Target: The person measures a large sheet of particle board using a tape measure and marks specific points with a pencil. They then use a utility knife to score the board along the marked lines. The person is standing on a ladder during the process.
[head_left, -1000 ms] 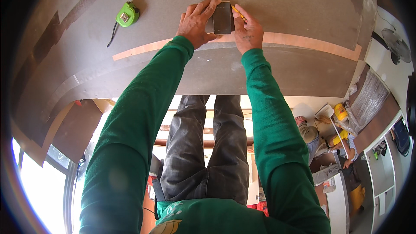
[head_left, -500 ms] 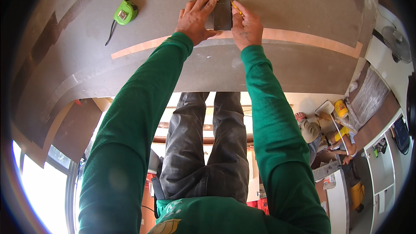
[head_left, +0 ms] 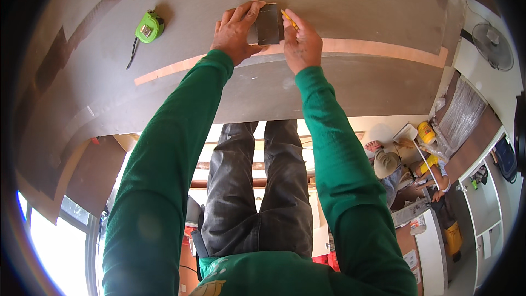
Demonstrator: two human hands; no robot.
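A small dark rectangular block (head_left: 268,24) lies on the brown board (head_left: 372,85), across a pale orange strip (head_left: 378,48). My left hand (head_left: 235,33) grips the block from its left side, fingers at the far end and thumb at the near end. Just right of the block, my right hand (head_left: 303,45) pinches a yellow pencil (head_left: 290,19), its tip pointing toward the block's far right side. Whether the tip touches the board I cannot tell. Left of my hands rests a green tape measure (head_left: 149,26) with a black strap.
At the right, a fan (head_left: 492,46) stands beyond the board's end. Lower right, people are on the floor, one in a tan hat (head_left: 387,164), near a yellow container (head_left: 426,132) and a long-handled dustpan (head_left: 406,133). A bright window (head_left: 57,252) is at lower left.
The view has shifted a little. My right hand has drawn slightly nearer to me along the block's side, and more of the pencil shows. My left hand keeps its grip on the block.
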